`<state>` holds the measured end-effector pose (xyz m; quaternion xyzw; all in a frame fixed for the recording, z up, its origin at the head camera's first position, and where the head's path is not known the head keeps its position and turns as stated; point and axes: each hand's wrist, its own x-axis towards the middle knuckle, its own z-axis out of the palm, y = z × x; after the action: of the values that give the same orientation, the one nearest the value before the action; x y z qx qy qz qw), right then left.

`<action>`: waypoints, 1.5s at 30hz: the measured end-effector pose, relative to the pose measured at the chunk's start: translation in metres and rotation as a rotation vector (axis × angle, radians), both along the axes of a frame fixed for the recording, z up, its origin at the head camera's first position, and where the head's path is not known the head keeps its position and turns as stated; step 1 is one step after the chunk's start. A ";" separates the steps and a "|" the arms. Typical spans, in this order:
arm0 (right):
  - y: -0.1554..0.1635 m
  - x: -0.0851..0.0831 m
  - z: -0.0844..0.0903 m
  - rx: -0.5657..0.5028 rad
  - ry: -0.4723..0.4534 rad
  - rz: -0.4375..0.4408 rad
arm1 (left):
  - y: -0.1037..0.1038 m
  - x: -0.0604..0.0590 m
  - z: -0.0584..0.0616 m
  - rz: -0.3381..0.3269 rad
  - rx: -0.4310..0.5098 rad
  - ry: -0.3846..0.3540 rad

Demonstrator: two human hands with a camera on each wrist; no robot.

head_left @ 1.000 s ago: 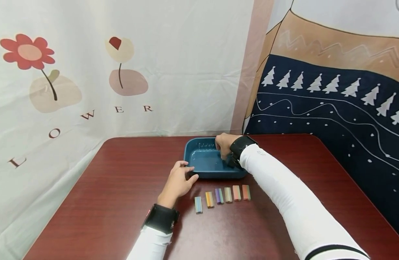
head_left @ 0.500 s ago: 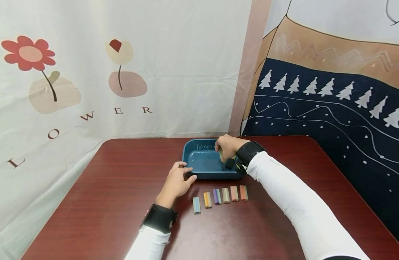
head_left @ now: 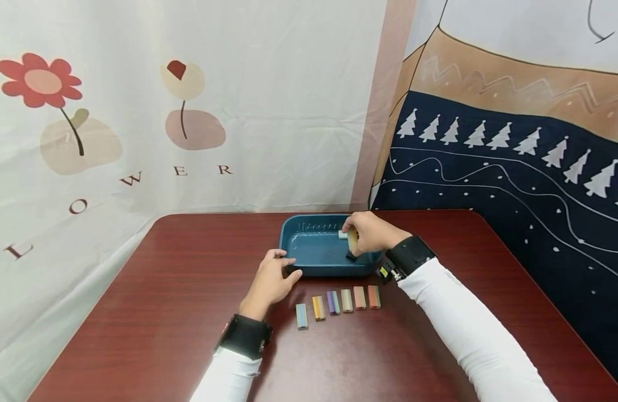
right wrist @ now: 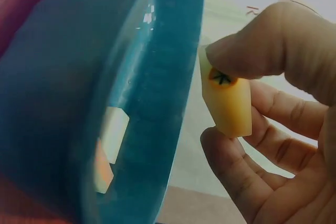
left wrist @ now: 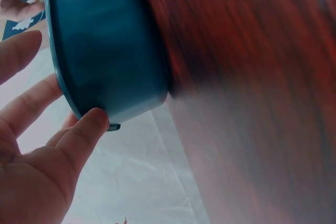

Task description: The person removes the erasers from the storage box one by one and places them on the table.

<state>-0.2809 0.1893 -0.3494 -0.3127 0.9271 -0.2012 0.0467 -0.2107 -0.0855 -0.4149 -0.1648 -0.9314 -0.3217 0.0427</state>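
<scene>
A dark blue-green tray [head_left: 314, 273] stands at the back of the table. My left hand [head_left: 272, 279] rests against its front left corner, the fingertips [left wrist: 95, 119] touching the rim with fingers fairly straight and thumb apart. Over the tray's right side, my right hand [head_left: 373, 231] pinches a yellow block [right wrist: 231, 100] between thumb and fingers. The block bears a small orange round mark with dark strokes. Inside the tray lie a whitish block [right wrist: 114, 134] and a partly hidden orange-and-pale block [right wrist: 104, 170].
Several small two-coloured blocks stand in a row in front of the tray, from a blue one [head_left: 302, 316] at left to an orange-green one [head_left: 374, 297] at right. The reddish-brown table [head_left: 188, 268] meets a printed cloth [head_left: 289, 111] at the back.
My right hand has come up and to the right within the tray, bringing the yellow block into sight; a whitish block now shows behind it. My left hand stays at the tray's corner.
</scene>
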 end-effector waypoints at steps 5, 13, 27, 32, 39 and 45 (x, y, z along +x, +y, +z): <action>0.012 0.015 -0.008 -0.066 0.017 -0.031 | 0.001 0.000 0.001 -0.002 -0.005 0.004; 0.030 0.038 -0.015 -0.158 0.029 -0.060 | 0.000 -0.001 0.002 0.005 -0.003 0.007; 0.057 0.075 -0.039 -0.227 0.030 -0.157 | 0.000 0.001 0.004 0.013 -0.006 -0.001; 0.068 0.082 -0.048 -0.212 -0.013 -0.196 | 0.003 0.001 0.002 0.002 -0.003 -0.002; 0.078 0.084 -0.051 -0.194 -0.133 -0.217 | 0.005 -0.002 0.000 -0.007 0.000 -0.013; 0.074 0.078 -0.056 -0.161 -0.201 -0.194 | 0.000 -0.002 0.002 0.014 0.006 -0.012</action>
<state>-0.2032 0.2630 -0.4049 -0.2026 0.9246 -0.3085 0.0944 -0.2131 -0.0851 -0.4129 -0.1562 -0.9318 -0.3252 0.0399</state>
